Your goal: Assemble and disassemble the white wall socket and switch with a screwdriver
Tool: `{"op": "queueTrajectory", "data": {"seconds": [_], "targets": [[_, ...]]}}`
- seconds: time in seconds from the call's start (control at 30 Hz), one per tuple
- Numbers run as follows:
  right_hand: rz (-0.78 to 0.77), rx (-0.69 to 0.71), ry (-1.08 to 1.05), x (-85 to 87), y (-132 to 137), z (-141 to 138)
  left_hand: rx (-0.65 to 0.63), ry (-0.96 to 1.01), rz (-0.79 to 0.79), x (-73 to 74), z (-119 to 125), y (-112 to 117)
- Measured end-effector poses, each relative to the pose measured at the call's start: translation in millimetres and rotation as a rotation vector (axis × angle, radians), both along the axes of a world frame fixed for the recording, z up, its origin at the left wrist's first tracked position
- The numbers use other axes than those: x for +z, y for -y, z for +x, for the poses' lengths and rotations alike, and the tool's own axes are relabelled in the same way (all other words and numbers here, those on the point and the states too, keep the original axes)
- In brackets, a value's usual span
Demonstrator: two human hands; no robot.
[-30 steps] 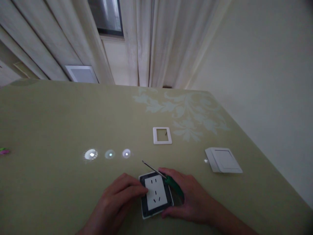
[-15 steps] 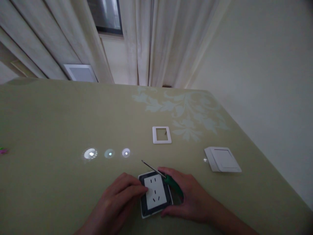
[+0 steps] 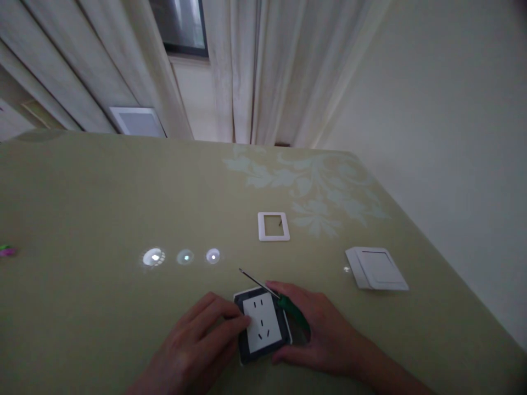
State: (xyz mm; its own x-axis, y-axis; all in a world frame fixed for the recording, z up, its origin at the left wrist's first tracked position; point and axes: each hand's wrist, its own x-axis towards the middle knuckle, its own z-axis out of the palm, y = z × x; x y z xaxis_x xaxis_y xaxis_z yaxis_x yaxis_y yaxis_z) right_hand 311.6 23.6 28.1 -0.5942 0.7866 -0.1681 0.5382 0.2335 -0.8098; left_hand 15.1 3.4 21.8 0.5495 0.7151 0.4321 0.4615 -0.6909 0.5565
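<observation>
Head view: one socket (image 3: 263, 323), white face in dark surround, sits low at centre over the bench (image 3: 102, 203); left hand (image 3: 197, 334), fingers bent, has its tips at the socket's left edge, grip uncertain; right hand (image 3: 321, 329), half-curled about the right side, holds one green-handled screwdriver (image 3: 285, 303). Beyond lies one white square frame (image 3: 274, 238); to the right, one white switch (image 3: 379, 269).

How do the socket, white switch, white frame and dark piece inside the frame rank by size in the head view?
Largest to smallest:
1. socket, partly covered
2. white switch
3. white frame
4. dark piece
The socket looks nearest, so real sizes may differ.
</observation>
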Motion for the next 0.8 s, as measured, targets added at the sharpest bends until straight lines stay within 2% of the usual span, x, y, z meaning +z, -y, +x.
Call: {"op": "queueTrajectory", "data": {"seconds": [0.17,0.37,0.47,0.8], "targets": [[0.022,-0.004,-0.019,-0.1,1.3,-0.7,0.011,-0.029,0.045,4.6,1.7,0.7],[0.026,-0.013,-0.025,-0.7,1.2,-2.5,-0.070,-0.151,0.212,36.5,0.9,-2.8],[0.019,-0.017,-0.028,1.3,0.4,-3.2,-0.078,-0.165,0.276,44.9,0.9,-4.6],[-0.017,-0.026,-0.038,3.5,-0.2,-5.0,-0.044,-0.117,0.193,24.0,3.6,-1.9]]}}
